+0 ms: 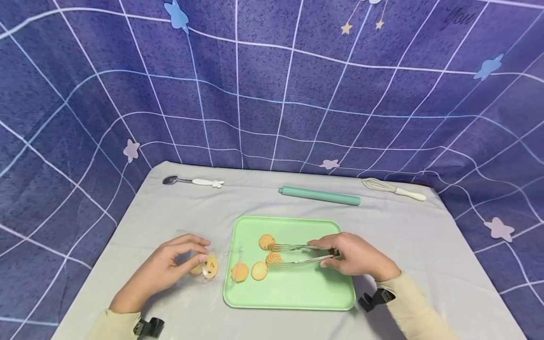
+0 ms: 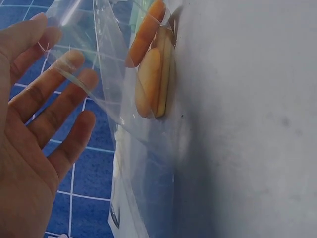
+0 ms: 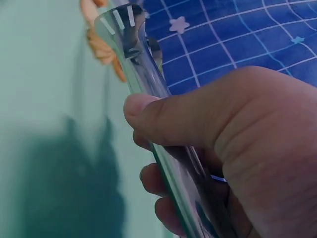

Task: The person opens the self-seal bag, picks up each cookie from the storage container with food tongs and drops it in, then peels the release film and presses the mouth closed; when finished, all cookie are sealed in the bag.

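My left hand (image 1: pixel 172 259) pinches the rim of a clear plastic bag (image 2: pixel 143 163) between thumb and forefinger, the other fingers loosely spread. Several cookies (image 1: pixel 210 267) lie inside the bag, left of a light green tray (image 1: pixel 293 295). Over the tray, my right hand (image 1: pixel 354 255) grips metal tongs (image 1: pixel 293 247). The tongs' arms stand apart, their ends on either side of a swirl-patterned cookie (image 1: pixel 274 259); the upper end overlaps a round brown cookie (image 1: pixel 267 242). A pale round cookie (image 1: pixel 259 271) and an orange-brown cookie (image 1: pixel 240 272) lie on the tray's left side.
Along the table's back edge lie a spoon (image 1: pixel 206 182) with a white handle, a teal rolling pin (image 1: pixel 320 195) and a whisk (image 1: pixel 395 189). Behind hangs a blue gridded curtain (image 1: pixel 272 85). A grey-white cloth (image 1: pixel 403 236) covers the table.
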{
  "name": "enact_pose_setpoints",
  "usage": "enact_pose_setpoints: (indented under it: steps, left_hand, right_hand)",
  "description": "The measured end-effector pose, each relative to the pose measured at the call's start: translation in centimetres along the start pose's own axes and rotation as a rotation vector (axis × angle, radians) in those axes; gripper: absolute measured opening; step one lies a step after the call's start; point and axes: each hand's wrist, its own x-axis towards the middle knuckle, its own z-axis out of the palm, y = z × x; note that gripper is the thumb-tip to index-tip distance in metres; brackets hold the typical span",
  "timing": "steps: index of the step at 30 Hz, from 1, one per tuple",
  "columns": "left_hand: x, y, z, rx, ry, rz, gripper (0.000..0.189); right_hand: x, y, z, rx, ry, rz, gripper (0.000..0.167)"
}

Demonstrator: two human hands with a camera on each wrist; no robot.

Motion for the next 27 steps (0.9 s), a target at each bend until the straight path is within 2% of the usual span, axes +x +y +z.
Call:
enact_pose_setpoints:
  steps: [10, 21, 27]
  left_hand:
    - [0.0, 0.0, 0.2, -0.008, 0.002, -0.002, 0.021]
    - [0.0, 0.0, 0.3, -0.013, 0.003, -0.007, 0.021]
    - [0.2, 0.1, 0.3, -0.008, 0.004, -0.001, 0.020]
  right_hand:
    - [-0.9, 0.3, 0.9, -0.109, 0.048, -0.036, 0.048]
    - [-1.9, 0.9, 1.0, -0.002, 0.040, -0.009, 0.050]
    - [-1.6, 0.5, 0.8, 0.023, 0.077, -0.053, 0.050]
